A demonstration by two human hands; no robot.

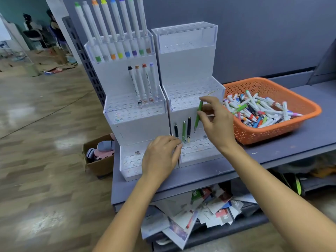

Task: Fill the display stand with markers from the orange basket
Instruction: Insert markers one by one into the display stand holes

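In the head view, a slim green marker point(198, 115) is being pinched, tip down, by the fingers of the right hand point(216, 122) above the lowest tier of the right-hand clear acrylic stepped display stand point(185, 70). The left hand point(161, 157) is being rested against that tier's front with bent fingers; whether anything is being held cannot be told. Insertion is judged to be under way, and next the tip is needing to be lined up with a free hole. Many markers are being kept in the orange perforated plastic basket point(272, 82) alongside.
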